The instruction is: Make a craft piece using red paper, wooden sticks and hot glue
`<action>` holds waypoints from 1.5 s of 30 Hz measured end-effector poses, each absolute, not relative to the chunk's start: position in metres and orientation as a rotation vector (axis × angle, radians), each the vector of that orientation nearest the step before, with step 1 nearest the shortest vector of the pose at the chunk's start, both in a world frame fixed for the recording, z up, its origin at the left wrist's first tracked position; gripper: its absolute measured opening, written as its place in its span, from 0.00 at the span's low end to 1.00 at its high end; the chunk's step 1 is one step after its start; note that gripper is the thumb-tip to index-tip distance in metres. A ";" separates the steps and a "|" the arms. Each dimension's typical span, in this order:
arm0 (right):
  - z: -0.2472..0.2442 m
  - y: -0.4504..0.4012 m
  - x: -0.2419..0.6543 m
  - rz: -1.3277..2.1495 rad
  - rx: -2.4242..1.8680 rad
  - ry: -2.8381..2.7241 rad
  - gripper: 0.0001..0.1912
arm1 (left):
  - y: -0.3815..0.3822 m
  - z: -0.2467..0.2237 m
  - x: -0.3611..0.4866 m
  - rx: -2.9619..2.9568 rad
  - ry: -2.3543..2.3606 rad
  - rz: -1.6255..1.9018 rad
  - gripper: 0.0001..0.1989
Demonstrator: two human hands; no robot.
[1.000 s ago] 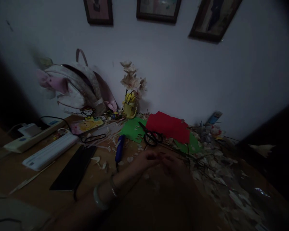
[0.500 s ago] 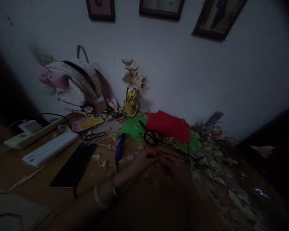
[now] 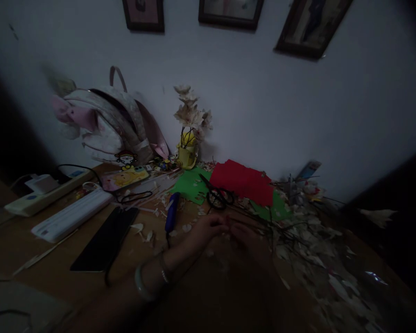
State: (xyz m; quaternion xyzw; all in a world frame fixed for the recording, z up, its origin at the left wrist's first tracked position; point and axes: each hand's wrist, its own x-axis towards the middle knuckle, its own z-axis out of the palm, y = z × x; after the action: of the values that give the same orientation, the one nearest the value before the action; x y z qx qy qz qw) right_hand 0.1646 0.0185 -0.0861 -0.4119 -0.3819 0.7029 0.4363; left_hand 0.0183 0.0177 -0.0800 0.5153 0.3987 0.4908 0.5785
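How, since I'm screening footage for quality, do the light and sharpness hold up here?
Head view: dim overall, darkest toward the sides; head view: the left hand and right hand look dark and soft, too murky to show what lies between their fingers; head view: a small glint at lower right; head view: scissors and red paper remain recognisable.

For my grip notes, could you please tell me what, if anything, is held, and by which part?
It cannot be told: the left hand and right hand nearly meet, but darkness hides any hold.

No readable text, no legible labels, brands, numbers or signs
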 end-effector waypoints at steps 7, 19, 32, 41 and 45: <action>-0.082 0.008 0.155 1.869 -0.985 -0.736 0.15 | 0.017 -0.082 0.018 1.161 0.954 1.184 0.06; -0.094 0.007 0.145 1.972 -0.970 -0.563 0.18 | 0.018 -0.087 0.019 1.184 0.984 1.209 0.05; -0.092 0.020 0.157 1.813 -0.957 -0.683 0.15 | 0.012 -0.078 0.021 1.306 0.948 1.083 0.10; -0.074 0.018 0.165 1.374 -1.070 -1.041 0.17 | 0.014 -0.084 0.024 1.351 1.001 0.983 0.08; -0.075 0.017 0.164 1.367 -1.101 -1.062 0.19 | 0.014 -0.084 0.024 1.363 1.000 0.998 0.07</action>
State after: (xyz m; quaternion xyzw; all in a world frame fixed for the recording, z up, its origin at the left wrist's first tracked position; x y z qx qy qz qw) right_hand 0.1644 0.0173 -0.0752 -0.4588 -0.4428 0.5699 0.5183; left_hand 0.0237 0.0136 -0.0839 0.5772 0.4233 0.4225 0.5560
